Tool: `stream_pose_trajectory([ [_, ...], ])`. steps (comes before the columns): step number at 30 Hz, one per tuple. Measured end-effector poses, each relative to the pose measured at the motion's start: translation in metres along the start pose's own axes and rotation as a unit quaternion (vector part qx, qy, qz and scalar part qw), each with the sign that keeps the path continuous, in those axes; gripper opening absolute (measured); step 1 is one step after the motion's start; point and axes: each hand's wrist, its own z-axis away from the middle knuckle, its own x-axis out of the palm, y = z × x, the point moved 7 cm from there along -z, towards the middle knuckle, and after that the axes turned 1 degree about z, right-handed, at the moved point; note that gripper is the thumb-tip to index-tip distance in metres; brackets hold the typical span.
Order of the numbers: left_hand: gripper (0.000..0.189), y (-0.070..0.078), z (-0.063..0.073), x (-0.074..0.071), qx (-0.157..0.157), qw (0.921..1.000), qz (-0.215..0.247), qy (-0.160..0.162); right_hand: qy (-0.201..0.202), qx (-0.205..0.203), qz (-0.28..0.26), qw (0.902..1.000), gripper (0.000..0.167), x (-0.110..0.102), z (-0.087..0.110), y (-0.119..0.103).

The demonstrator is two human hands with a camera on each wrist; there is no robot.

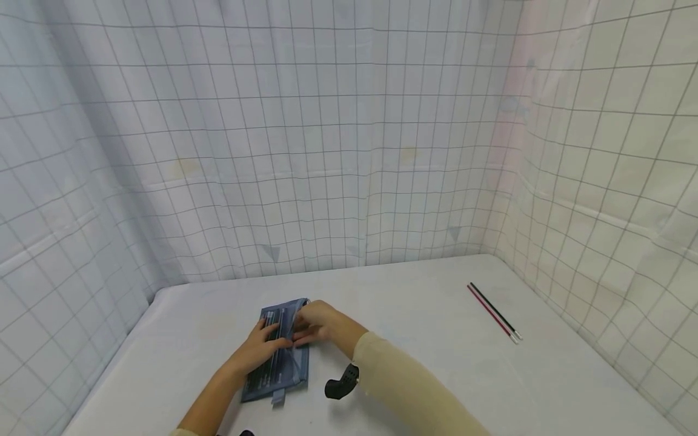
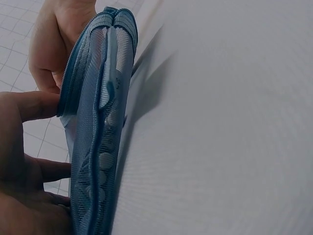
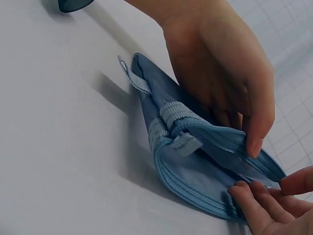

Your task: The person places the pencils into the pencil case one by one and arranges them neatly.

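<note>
A blue mesh zip pouch (image 1: 289, 366) lies on the white table, its zipped mouth spread apart in the right wrist view. Long thin sticks (image 1: 267, 366) show through its mesh; round pale ends (image 2: 105, 161) show in the left wrist view. My left hand (image 1: 256, 351) rests across the pouch with fingers spread, its thumb at the lip of the mouth. From the other side my right hand (image 1: 316, 321) pinches the zipped edge, fingertips (image 3: 239, 191) at the opening. Both hands nearly meet there. A pale fabric tab (image 3: 186, 143) sits at the zip's end.
Two slim rods, one red (image 1: 491, 313) and one black (image 1: 495, 309), with white ends, lie side by side at the table's right. Grid-patterned white curtains (image 1: 327, 151) enclose the back and sides. A black wrist device (image 1: 342, 383) is by my right sleeve.
</note>
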Motion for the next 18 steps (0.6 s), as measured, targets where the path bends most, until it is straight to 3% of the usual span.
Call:
stream_pose_trajectory([
  [6,0.092,0.0,0.002,0.0,0.002,1.0,-0.006,0.002,-0.014,-0.006,0.022,0.9997,0.018,-0.009,0.004,-0.006],
  [18,0.09,0.0,0.001,0.001,0.009,0.9997,-0.021,0.012,-0.028,-0.027,0.078,0.9962,0.027,-0.026,0.018,-0.022],
])
